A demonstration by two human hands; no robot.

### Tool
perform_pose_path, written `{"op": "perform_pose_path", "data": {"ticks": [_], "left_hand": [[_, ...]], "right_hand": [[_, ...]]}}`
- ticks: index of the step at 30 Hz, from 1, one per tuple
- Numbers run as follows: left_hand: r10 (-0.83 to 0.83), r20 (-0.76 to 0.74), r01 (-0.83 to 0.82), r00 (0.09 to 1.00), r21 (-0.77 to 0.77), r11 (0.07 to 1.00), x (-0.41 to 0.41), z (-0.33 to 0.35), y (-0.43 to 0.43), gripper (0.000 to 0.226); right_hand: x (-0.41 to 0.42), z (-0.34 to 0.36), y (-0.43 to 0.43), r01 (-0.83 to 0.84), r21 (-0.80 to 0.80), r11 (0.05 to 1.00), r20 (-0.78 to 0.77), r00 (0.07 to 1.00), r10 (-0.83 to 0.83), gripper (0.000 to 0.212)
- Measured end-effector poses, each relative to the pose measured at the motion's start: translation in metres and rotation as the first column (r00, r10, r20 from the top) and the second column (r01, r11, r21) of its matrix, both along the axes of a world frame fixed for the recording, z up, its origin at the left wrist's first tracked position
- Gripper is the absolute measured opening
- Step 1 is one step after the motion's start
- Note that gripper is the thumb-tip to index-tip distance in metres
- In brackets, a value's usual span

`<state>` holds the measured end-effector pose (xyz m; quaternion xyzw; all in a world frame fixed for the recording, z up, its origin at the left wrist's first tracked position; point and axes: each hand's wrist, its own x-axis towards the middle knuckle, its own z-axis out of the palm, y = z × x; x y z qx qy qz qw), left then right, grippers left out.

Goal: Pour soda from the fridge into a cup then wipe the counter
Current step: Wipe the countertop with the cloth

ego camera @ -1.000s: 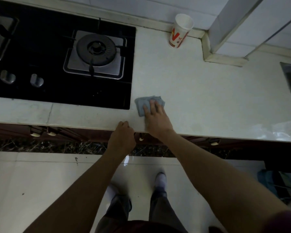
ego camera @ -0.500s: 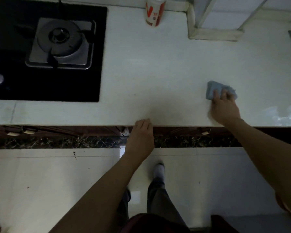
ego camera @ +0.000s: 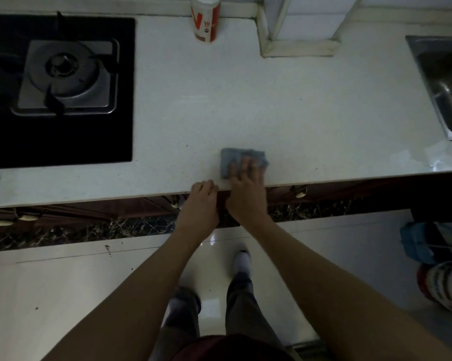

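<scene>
Counter (ego camera: 297, 113) wiping under way: your right hand (ego camera: 247, 188) presses flat on a folded blue cloth (ego camera: 228, 158) at the near edge, fingers spread over it rather than clenched, likely to keep the whole pad in contact with the stone. The cloth's long axis runs from 9 to 3 o'clock, parallel to the edge. Your left hand (ego camera: 201, 201), just beside the right at 9 o'clock, hooks its curled fingers over the edge, holding nothing, probably to steady you. A paper cup (ego camera: 206, 20) stands upright against the back wall at 12 o'clock, well clear of the cloth; whether it holds soda cannot be told.
</scene>
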<state>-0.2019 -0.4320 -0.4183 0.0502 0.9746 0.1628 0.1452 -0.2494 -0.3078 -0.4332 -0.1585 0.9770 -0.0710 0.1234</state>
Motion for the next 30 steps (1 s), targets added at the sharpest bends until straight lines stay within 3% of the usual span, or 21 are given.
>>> {"op": "perform_pose_path", "data": {"ticks": [5, 8, 10, 16, 21, 25, 28, 30], "left_hand": [[0.053, -0.006, -0.053, 0.999, -0.027, 0.998, -0.002, -0.004, 0.001, 0.046], [0.023, -0.074, -0.033, 0.997, -0.131, 0.991, -0.004, -0.004, 0.013, 0.032], [-0.021, -0.086, 0.006, 0.996, -0.174, 0.985, -0.008, -0.004, 0.027, 0.028], [-0.117, -0.088, 0.109, 0.989, -0.096, 0.989, -0.045, -0.008, 0.097, 0.037], [-0.082, 0.002, 0.08, 0.997, -0.205, 0.975, -0.076, 0.004, 0.15, 0.055], [0.03, 0.092, -0.005, 0.995, -0.257, 0.966, -0.09, 0.008, 0.163, 0.066], [0.064, 0.135, -0.032, 0.989, -0.227, 0.973, -0.096, 0.009, 0.166, 0.064], [0.072, 0.15, -0.041, 0.986, -0.2, 0.979, -0.099, 0.01, 0.167, 0.059]], "right_hand": [[-0.002, -0.007, 0.016, -0.188, -0.044, 0.981, -0.046, 0.981, 0.186, 0.068], [-0.007, -0.016, 0.064, -0.238, -0.058, 0.97, -0.104, 0.967, 0.231, 0.068], [-0.015, -0.019, 0.1, -0.164, -0.048, 0.985, -0.118, 0.98, 0.157, 0.073], [-0.06, -0.014, 0.223, 0.061, 0.005, 0.998, -0.066, 0.996, -0.061, 0.081], [-0.131, -0.028, 0.31, 0.175, 0.21, 0.962, 0.007, 0.984, -0.181, 0.071], [-0.196, -0.021, 0.323, 0.292, 0.146, 0.945, -0.022, 0.956, -0.292, 0.072], [-0.245, -0.022, 0.302, 0.411, 0.085, 0.908, -0.054, 0.912, -0.408, 0.072], [-0.272, -0.024, 0.278, 0.407, 0.041, 0.913, -0.061, 0.913, -0.404, 0.074]]}}
